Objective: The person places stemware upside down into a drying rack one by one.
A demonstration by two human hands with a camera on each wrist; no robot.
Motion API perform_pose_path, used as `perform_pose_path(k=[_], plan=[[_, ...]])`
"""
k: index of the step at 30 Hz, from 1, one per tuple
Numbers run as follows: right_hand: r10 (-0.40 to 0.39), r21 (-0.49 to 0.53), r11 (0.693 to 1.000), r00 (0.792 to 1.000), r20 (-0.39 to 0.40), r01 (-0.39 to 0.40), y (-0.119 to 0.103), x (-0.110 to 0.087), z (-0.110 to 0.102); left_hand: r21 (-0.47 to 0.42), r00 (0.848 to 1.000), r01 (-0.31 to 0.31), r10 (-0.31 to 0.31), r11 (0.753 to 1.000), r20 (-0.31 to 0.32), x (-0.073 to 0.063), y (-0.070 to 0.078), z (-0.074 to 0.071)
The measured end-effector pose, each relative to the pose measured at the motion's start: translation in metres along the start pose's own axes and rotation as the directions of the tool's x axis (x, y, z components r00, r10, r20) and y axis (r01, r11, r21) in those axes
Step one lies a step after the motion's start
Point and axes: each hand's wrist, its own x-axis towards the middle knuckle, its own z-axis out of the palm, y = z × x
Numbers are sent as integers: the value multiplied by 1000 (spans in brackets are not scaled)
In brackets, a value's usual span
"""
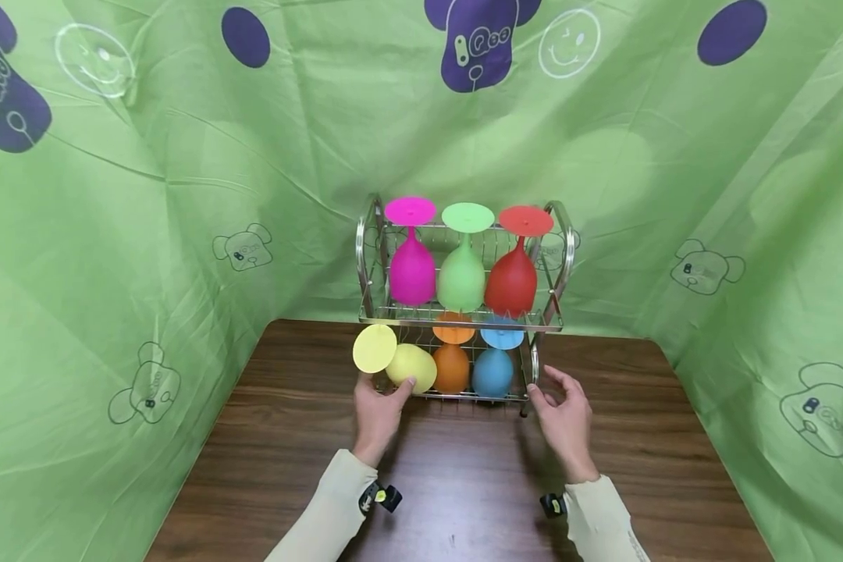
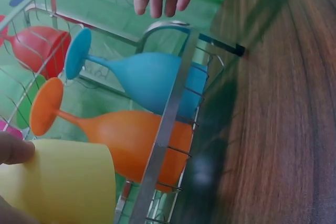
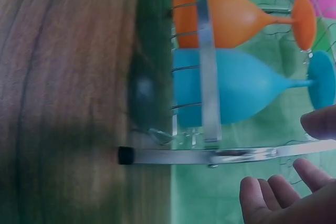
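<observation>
My left hand (image 1: 379, 411) grips a yellow goblet (image 1: 413, 368), its thumb on the bowl. The goblet tilts, its round foot leaning up to the left, at the left end of the lower tier of a two-tier metal dish rack (image 1: 570, 246). Upside down beside it on that tier stand an orange goblet (image 1: 452, 371) and a blue goblet (image 1: 493, 375). At the rack's right side is my right hand (image 1: 565, 417), thumb and fingers spread around the side tube (image 3: 247, 154) with a gap in the right wrist view.
On the upper tier, magenta (image 1: 412, 273), light green (image 1: 461, 281) and red (image 1: 511, 282) goblets stand upside down in a row. The rack is on a dark wooden table (image 1: 457, 484). Green printed cloth (image 1: 309, 156) hangs behind and at both sides.
</observation>
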Motion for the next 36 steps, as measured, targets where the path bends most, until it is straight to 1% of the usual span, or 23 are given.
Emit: perform_pose_path(k=[6,10,13,19,22,28,31,36], plan=[[24,58,998,1000,8,-24,9,4,7,78,1000,-11,12,997,-12,8,-7,2],[23,96,995,1000,13,-24,12,7,13,159,999,-17,23,987,-33,13,-11,3],[23,106,994,1000,16,-25,14,9,15,208,999,-23,31,978,-33,16,-15,5],[19,69,997,1000,-1,-19,18,11,17,305,1000,-23,27,952,-9,21,-23,9],[13,49,999,1000,-16,-12,19,12,17,360,999,-33,36,932,0,23,-26,12],[7,13,1000,998,-60,-6,23,14,18,455,999,-48,44,889,18,26,-25,14],[6,7,1000,997,-70,-6,24,16,18,472,999,-52,45,880,25,29,-26,15],[1,-15,1000,996,-84,-2,26,18,17,484,999,-35,20,874,36,32,-27,18]])
